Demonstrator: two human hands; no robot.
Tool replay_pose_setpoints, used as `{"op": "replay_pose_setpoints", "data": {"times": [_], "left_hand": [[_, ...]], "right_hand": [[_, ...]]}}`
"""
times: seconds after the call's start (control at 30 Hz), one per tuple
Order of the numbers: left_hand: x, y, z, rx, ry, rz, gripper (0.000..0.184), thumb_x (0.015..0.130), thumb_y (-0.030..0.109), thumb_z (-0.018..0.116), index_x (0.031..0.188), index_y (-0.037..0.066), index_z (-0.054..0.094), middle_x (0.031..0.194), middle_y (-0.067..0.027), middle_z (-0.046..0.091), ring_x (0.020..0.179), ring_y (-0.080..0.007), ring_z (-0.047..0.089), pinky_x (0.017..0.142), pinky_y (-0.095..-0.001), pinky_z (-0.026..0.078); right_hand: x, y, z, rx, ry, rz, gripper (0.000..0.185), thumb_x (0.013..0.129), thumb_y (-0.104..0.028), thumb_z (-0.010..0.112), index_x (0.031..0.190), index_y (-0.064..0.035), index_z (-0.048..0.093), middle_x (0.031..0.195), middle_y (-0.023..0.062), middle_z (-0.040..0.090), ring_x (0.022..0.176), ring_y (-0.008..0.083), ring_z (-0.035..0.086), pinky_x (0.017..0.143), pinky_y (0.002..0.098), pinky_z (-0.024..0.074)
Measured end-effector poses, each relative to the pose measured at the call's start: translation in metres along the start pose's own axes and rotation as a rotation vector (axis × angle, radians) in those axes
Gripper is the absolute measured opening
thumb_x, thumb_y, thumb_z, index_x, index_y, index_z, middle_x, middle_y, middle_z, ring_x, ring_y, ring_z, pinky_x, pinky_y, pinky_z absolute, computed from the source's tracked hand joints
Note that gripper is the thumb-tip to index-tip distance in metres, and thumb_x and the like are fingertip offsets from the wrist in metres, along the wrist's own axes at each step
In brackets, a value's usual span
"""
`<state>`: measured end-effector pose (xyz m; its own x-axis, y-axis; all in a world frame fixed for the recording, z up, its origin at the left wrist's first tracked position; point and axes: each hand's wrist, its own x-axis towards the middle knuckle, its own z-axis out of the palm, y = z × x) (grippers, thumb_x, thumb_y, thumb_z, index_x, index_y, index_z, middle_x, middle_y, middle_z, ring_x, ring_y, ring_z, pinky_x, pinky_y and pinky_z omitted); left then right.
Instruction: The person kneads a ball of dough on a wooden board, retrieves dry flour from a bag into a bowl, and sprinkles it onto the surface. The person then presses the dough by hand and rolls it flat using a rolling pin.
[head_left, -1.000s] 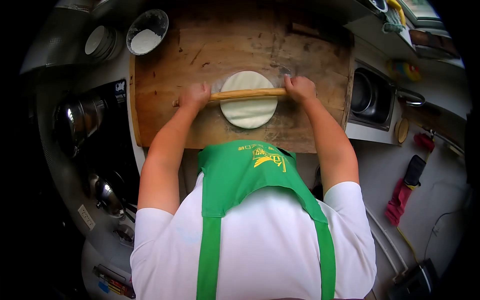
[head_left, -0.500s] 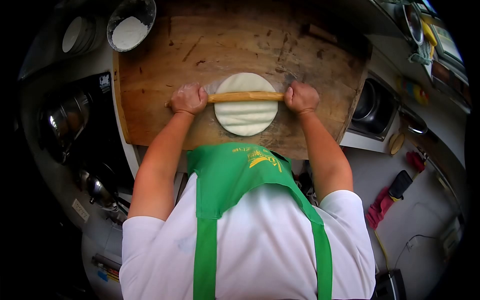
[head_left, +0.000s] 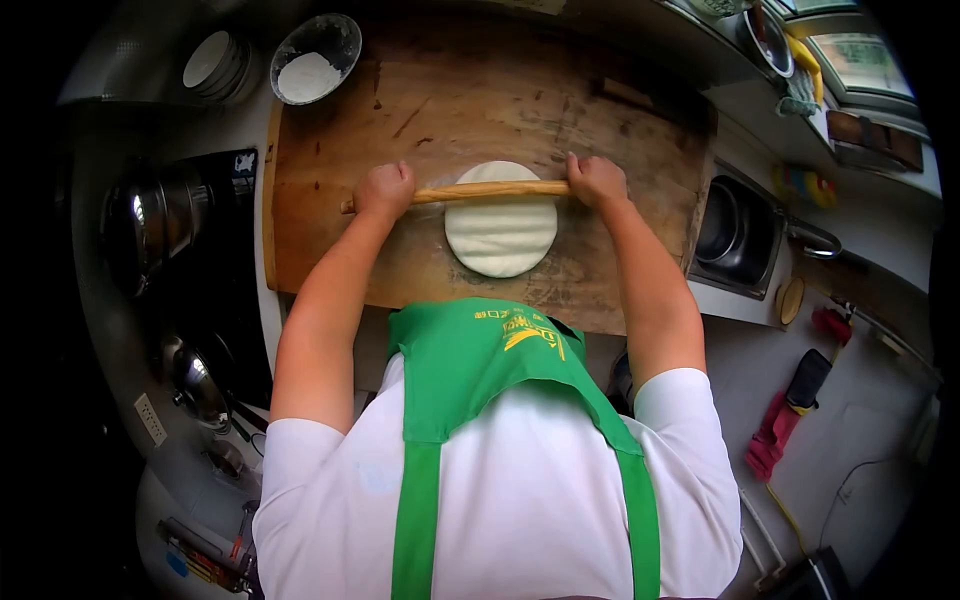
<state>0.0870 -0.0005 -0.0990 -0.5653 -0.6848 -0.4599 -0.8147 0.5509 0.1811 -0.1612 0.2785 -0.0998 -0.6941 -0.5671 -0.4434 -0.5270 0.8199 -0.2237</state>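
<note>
A round, flat piece of pale dough lies on the wooden board, with shallow ridges across its surface. Over its upper part lies a wooden rolling pin, reaching past both sides of the dough. My left hand is wrapped round the pin left of the dough, and the pin's tip sticks out beyond it. On the right, my right hand grips the other end, which is hidden in the fist.
A bowl of white flour stands at the board's upper left corner, beside stacked bowls. Pots sit on the dark stove at the left. A sink is at the right.
The rolling pin and both hands now sit nearer the dough's far edge than before. The camera view has also shifted. Both hands have kept their grip.
</note>
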Motion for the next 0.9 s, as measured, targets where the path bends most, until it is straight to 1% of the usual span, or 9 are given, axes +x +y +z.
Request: {"op": "replay_pose_setpoints", "data": {"times": [0.2, 0.27, 0.33, 0.53, 0.6, 0.7, 0.73, 0.8, 0.9], "left_hand": [[0.004, -0.012, 0.029, -0.042, 0.169, 0.068, 0.04, 0.093, 0.034, 0.046, 0.092, 0.006, 0.075, 0.097, -0.0174, 0.074, 0.092, -0.0406, 0.069, 0.084, -0.0497, 0.055], [0.004, -0.019, 0.042, -0.051, 0.205, 0.108, 0.034, 0.09, 0.032, 0.049, 0.09, 0.008, 0.074, 0.095, -0.0164, 0.074, 0.09, -0.0395, 0.069, 0.083, -0.0491, 0.055], [0.003, -0.025, 0.049, -0.061, 0.303, 0.298, 0.026, 0.087, 0.03, 0.053, 0.088, 0.011, 0.071, 0.093, -0.0151, 0.073, 0.09, -0.0365, 0.068, 0.082, -0.0483, 0.054], [0.003, -0.017, 0.043, -0.001, 0.214, 0.242, 0.028, 0.088, 0.032, 0.052, 0.088, 0.011, 0.071, 0.096, -0.0149, 0.073, 0.093, -0.0368, 0.068, 0.084, -0.0483, 0.054], [-0.003, -0.015, 0.034, -0.018, 0.2, 0.222, 0.032, 0.091, 0.033, 0.049, 0.092, 0.01, 0.072, 0.099, -0.0154, 0.073, 0.095, -0.0377, 0.068, 0.085, -0.0493, 0.054], [0.008, -0.006, 0.012, -0.055, 0.136, 0.119, 0.04, 0.095, 0.034, 0.043, 0.097, 0.008, 0.073, 0.104, -0.0166, 0.073, 0.098, -0.0394, 0.069, 0.086, -0.0509, 0.055], [0.01, -0.005, 0.004, -0.061, 0.072, 0.03, 0.044, 0.097, 0.035, 0.04, 0.1, 0.007, 0.073, 0.106, -0.0173, 0.073, 0.099, -0.0401, 0.069, 0.086, -0.0516, 0.055], [0.021, -0.008, -0.007, -0.087, 0.076, 0.041, 0.046, 0.098, 0.036, 0.039, 0.101, 0.007, 0.074, 0.108, -0.0179, 0.073, 0.099, -0.0404, 0.069, 0.085, -0.0518, 0.055], [0.024, -0.008, -0.002, -0.062, 0.064, 0.047, 0.046, 0.098, 0.036, 0.039, 0.102, 0.007, 0.074, 0.107, -0.0186, 0.073, 0.097, -0.0413, 0.069, 0.084, -0.0521, 0.055]], "right_hand": [[0.013, 0.003, 0.021, -0.044, 0.052, 0.008, 0.052, 0.098, -0.047, 0.044, 0.08, -0.0089, 0.075, 0.085, 0.0189, 0.073, 0.081, 0.0426, 0.069, 0.074, 0.0521, 0.0545], [0.01, 0.013, 0.037, -0.053, 0.295, -0.167, 0.039, 0.091, -0.041, 0.048, 0.076, -0.0123, 0.069, 0.075, 0.0151, 0.069, 0.07, 0.0402, 0.066, 0.064, 0.0521, 0.0527], [0.013, 0.015, 0.041, -0.052, 0.325, -0.221, 0.028, 0.085, -0.037, 0.051, 0.074, -0.015, 0.064, 0.069, 0.0133, 0.065, 0.066, 0.0382, 0.064, 0.059, 0.0514, 0.0511], [0.006, 0.012, 0.035, -0.028, 0.414, -0.258, 0.029, 0.087, -0.036, 0.051, 0.076, -0.0139, 0.066, 0.076, 0.0129, 0.069, 0.071, 0.0383, 0.066, 0.061, 0.0517, 0.0523], [0.003, 0.003, 0.027, -0.057, 0.191, -0.065, 0.04, 0.093, -0.04, 0.047, 0.083, -0.0109, 0.072, 0.085, 0.0162, 0.072, 0.08, 0.0406, 0.068, 0.07, 0.0531, 0.0542], [0.013, -0.005, 0.002, -0.038, 0.007, 0.03, 0.053, 0.099, -0.046, 0.04, 0.091, -0.0078, 0.076, 0.093, 0.0204, 0.073, 0.09, 0.0427, 0.069, 0.082, 0.0537, 0.054], [0.016, -0.008, -0.005, -0.038, 0.011, 0.027, 0.053, 0.099, -0.046, 0.04, 0.091, -0.0078, 0.076, 0.093, 0.0204, 0.073, 0.09, 0.0427, 0.069, 0.082, 0.0537, 0.054], [0.025, -0.01, -0.015, -0.032, -0.019, 0.016, 0.059, 0.1, -0.049, 0.037, 0.094, -0.0067, 0.078, 0.096, 0.0224, 0.073, 0.096, 0.0429, 0.068, 0.089, 0.0526, 0.0529], [0.032, -0.014, -0.004, -0.059, 0.003, 0.021, 0.058, 0.1, -0.05, 0.038, 0.092, -0.0072, 0.078, 0.096, 0.0211, 0.074, 0.094, 0.0423, 0.069, 0.086, 0.0518, 0.0535]]}}
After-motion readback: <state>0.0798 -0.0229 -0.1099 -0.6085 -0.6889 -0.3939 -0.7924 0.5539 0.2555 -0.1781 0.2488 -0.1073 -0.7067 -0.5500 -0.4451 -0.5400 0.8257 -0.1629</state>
